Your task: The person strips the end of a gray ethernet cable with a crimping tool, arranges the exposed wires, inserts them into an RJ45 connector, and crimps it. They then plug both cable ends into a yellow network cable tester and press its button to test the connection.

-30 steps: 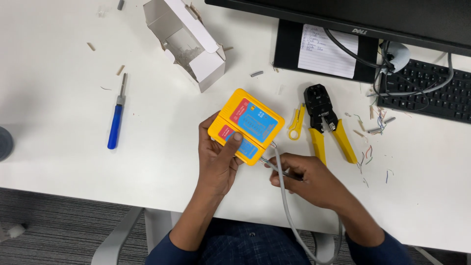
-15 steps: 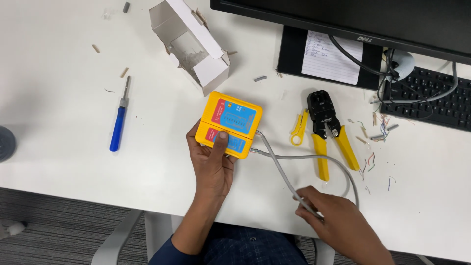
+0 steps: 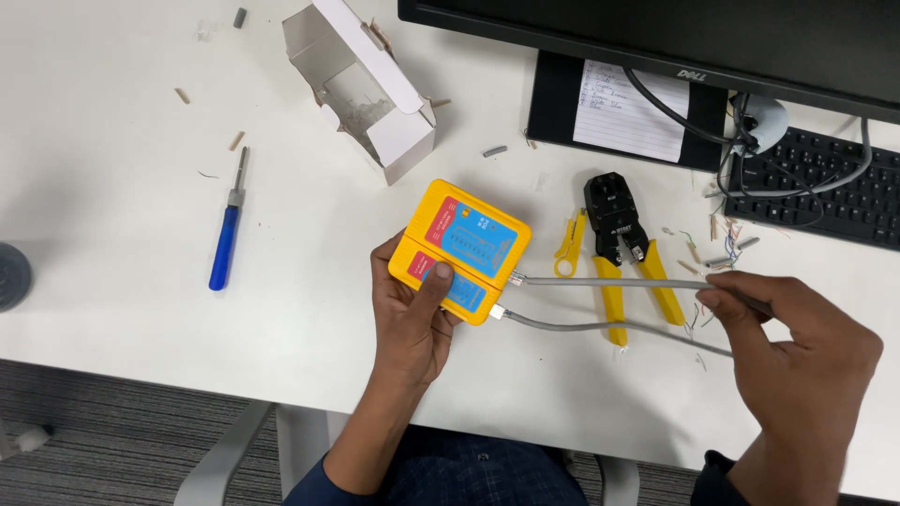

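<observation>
At frame centre we see the left hand (image 3: 412, 314) gripping a yellow tester (image 3: 461, 251) from below, thumb pressed on its lower blue panel. Two ends of a grey cable (image 3: 609, 304) are plugged into the tester's right edge and run rightward. The right hand (image 3: 797, 351), at lower right, is closed around the cable, pinching the upper strand. Behind the cable lies a yellow-handled crimper (image 3: 623, 248), with a small yellow stripper (image 3: 569, 245) just beside it. A blue screwdriver (image 3: 226, 234) lies at left, an open white box (image 3: 361, 84) at upper centre.
</observation>
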